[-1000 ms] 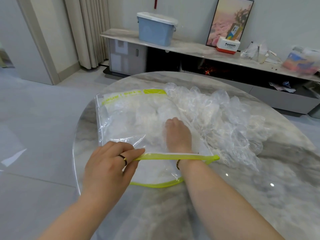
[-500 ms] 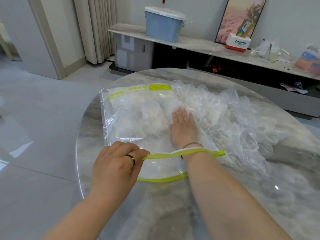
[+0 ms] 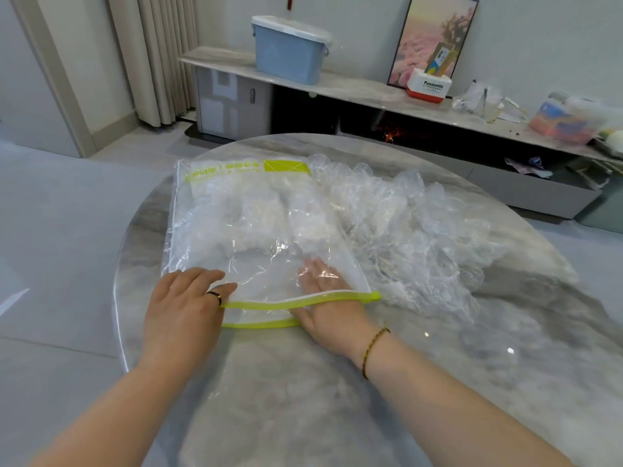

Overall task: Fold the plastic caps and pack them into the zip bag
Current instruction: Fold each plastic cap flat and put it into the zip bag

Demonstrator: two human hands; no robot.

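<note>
Zip bag (image 3: 236,230), frame centre: left hand (image 3: 183,308) pinches its upper lip open; right hand (image 3: 332,311), fingers flat and empty, has withdrawn to the mouth, one batch apparently stowed, caps (image 3: 421,224) at right remaining.

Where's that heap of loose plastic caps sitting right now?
In the head view, the loose caps lie on the marble table, right of centre, against the zip bag and its right edge, just beyond the right hand.

One head-worn wide-angle view is given, directed forward and downward over the near rim of the round grey marble-patterned table (image 3: 505,382). The clear plastic zip bag with lime-green closure (image 3: 253,214), the left hand (image 3: 183,311) and the right hand (image 3: 337,318) are framed centrally at close range. The long low marble-topped sideboard (image 3: 364,91) is taken in far behind.
</note>
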